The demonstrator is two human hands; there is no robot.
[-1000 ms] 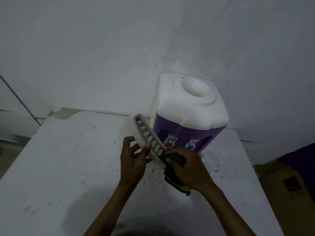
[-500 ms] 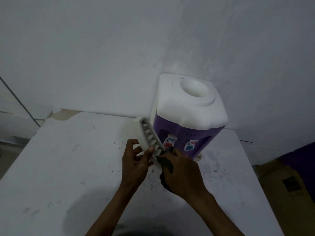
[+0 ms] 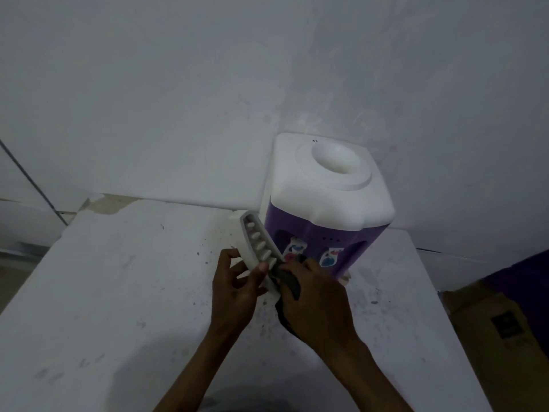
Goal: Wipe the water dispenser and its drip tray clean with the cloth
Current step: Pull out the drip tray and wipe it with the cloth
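Lifted clear of the water dispenser (image 3: 326,200) and tipped up on edge just in front of its left corner, the grey slotted drip tray (image 3: 261,251) is presented with its grille side turned toward the dispenser's purple front, probably so that the slots can be reached by the cloth rather than wiped blind in their seat. It is steadied by the left hand (image 3: 237,289), whose thumb is pressed on the tray's near face while the curled fingers are closed behind its back; the tray is thus pinched near its lower end, leaving the upper slots free. The dark cloth (image 3: 289,282) is bunched in the right hand (image 3: 318,301), clamped between curled fingers and palm and pushed against the tray's lower end, just below the dispenser's red and blue taps (image 3: 312,254); a loose tail of it hangs below the hand. A wipe along the grille is judged to be under way. The dispenser stands at the back of a white, speckled counter (image 3: 118,292), against the wall, and a cardboard box (image 3: 502,322) is seen lower down to the dispenser's right
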